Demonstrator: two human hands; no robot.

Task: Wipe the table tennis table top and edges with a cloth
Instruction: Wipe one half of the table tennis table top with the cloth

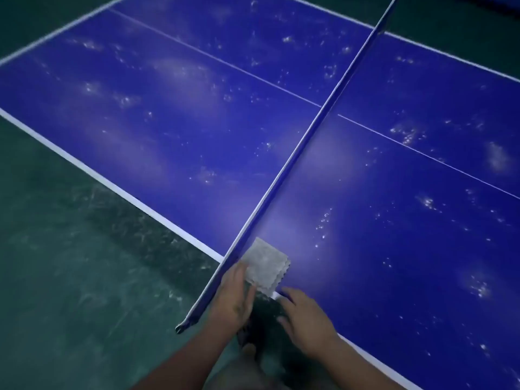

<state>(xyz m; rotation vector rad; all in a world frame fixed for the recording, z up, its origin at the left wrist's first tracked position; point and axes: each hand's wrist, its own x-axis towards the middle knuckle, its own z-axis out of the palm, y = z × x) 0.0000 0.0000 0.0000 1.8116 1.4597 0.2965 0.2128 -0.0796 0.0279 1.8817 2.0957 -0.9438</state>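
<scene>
My left hand point(235, 296) pinches near edge of cloth point(266, 263). Cloth lies folded on blue worktop point(394, 220), tight beside net point(309, 130), at near edge. My right hand point(306, 319) loose, fingers relaxed, tips touching worktop's white edge, holding nothing.

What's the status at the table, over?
Left hand holds cloth on table, near edge. Right hand open, fingertips at that edge. Net right beside cloth; surface speckled white.
</scene>
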